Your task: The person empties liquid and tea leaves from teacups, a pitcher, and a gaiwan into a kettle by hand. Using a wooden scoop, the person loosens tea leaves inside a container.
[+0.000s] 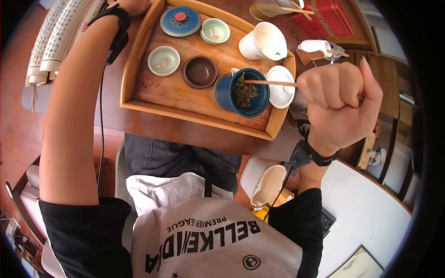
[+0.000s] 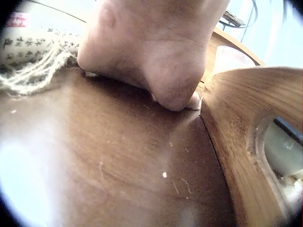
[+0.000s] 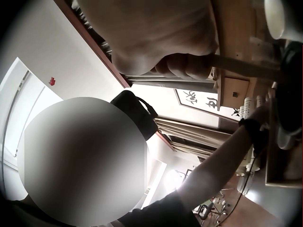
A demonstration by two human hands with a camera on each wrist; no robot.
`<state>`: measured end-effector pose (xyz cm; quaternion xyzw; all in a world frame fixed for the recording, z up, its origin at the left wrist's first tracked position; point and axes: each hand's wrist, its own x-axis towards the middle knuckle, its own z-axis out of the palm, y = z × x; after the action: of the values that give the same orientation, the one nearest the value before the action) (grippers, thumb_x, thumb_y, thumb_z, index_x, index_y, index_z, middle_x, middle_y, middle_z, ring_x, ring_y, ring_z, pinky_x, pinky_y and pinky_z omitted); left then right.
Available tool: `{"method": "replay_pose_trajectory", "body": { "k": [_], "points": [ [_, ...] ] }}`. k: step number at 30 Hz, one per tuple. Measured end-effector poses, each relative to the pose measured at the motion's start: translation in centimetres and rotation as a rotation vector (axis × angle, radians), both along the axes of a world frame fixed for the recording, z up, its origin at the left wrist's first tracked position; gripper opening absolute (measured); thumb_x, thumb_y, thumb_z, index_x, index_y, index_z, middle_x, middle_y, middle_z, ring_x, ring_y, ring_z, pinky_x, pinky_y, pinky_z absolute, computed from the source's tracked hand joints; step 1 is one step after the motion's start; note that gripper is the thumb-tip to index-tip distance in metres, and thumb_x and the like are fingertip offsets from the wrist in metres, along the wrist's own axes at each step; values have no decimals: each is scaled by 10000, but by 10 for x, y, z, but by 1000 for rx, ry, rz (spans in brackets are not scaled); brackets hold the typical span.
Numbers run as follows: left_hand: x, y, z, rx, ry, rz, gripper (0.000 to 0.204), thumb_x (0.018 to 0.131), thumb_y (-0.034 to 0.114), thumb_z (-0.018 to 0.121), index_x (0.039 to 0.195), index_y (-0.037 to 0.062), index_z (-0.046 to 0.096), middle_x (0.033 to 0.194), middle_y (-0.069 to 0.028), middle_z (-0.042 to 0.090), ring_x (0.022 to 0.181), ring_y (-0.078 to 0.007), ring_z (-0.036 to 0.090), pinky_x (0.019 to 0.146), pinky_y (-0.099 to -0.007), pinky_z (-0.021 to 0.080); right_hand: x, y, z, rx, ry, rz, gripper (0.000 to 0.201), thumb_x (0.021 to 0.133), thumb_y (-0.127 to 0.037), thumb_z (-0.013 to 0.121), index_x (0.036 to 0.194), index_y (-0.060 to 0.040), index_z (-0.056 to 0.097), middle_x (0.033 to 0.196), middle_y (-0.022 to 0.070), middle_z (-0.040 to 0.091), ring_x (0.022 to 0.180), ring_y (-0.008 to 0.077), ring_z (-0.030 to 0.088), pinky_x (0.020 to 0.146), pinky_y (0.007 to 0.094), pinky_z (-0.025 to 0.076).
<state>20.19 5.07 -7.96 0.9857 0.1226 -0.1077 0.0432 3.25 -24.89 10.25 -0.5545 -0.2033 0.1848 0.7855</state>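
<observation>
My right hand [image 1: 337,95] grips a thin wooden stick [image 1: 280,83] in a fist, the thumb pointing away. The stick's far end reaches into a dark blue cup [image 1: 264,99], where dark green tea leaves [image 1: 243,95] lie. In the right wrist view the same stick [image 3: 246,67] runs out from under the curled fingers. Up at the far left corner of the wooden tray [image 1: 204,119], my left hand [image 1: 133,5] is partly cut off by the frame. In the left wrist view this hand [image 2: 151,52] rests on the table beside the tray wall; its fingers are mostly hidden.
On the tray are a blue patterned lid [image 1: 169,28], two pale green fish cups [image 1: 163,65], a brown bowl [image 1: 199,79], a white cup [image 1: 250,44] and a white lid [image 1: 281,97]. Paper scrolls [image 1: 65,41] lie left; a red box [image 1: 331,23] stands back right.
</observation>
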Motion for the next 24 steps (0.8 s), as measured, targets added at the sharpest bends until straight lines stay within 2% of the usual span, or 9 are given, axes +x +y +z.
{"method": "replay_pose_trajectory", "body": {
  "k": [3, 5, 13, 15, 19, 23, 24],
  "points": [
    [2, -1, 2, -20, -3, -6, 1118, 763, 902, 291, 1567, 144, 119, 1631, -142, 37, 1500, -347, -24, 1182, -555, -12, 1, 5, -17, 0, 22, -40, 481, 1016, -292, 215, 548, -178, 211, 468, -60, 199, 433, 111, 119, 450, 291, 154],
    [2, -1, 2, -14, -8, 1, 1114, 763, 902, 293, 1567, 150, 123, 1632, -138, 38, 1500, -344, -26, 1182, -552, -16, 2, 8, -31, -69, 72, 39, 479, 1025, -312, 246, 575, -155, 207, 512, -38, 209, 477, 101, 143, 475, 290, 168],
    [1, -2, 3, -11, -1, 9, 1108, 766, 899, 295, 1569, 157, 113, 1634, -124, 30, 1501, -337, -31, 1182, -549, -22, -4, 11, -27, -122, 62, -6, 482, 1015, -319, 249, 554, -181, 217, 479, -52, 224, 447, 99, 126, 460, 290, 154],
    [0, 0, 3, -11, 8, 22, 1109, 765, 900, 296, 1569, 158, 111, 1635, -123, 27, 1501, -337, -33, 1182, -549, -24, -3, 8, -21, -19, 90, -53, 484, 1014, -314, 251, 550, -181, 216, 478, -56, 229, 441, 106, 124, 458, 293, 152],
    [0, -4, 5, -23, 13, 18, 1113, 757, 905, 304, 1570, 170, 109, 1636, -116, 19, 1502, -332, -41, 1182, -548, -33, 1, -6, -5, 21, 29, 48, 480, 1011, -292, 242, 546, -176, 218, 479, -55, 218, 433, 115, 127, 453, 301, 158],
    [-1, -6, 11, -11, 29, 32, 1113, 757, 906, 300, 1570, 171, 107, 1637, -109, 18, 1503, -322, -40, 1182, -550, -34, -6, 5, -24, 22, 133, 76, 487, 1023, -336, 245, 569, -164, 209, 503, -50, 213, 474, 104, 148, 481, 284, 178],
    [0, -5, 9, -9, 28, 31, 1113, 757, 906, 300, 1570, 171, 107, 1637, -109, 18, 1503, -322, -40, 1182, -550, -34, -6, 7, -27, -42, 150, 80, 483, 1024, -319, 256, 573, -157, 198, 507, -45, 208, 485, 106, 151, 487, 281, 177]
  ]
}}
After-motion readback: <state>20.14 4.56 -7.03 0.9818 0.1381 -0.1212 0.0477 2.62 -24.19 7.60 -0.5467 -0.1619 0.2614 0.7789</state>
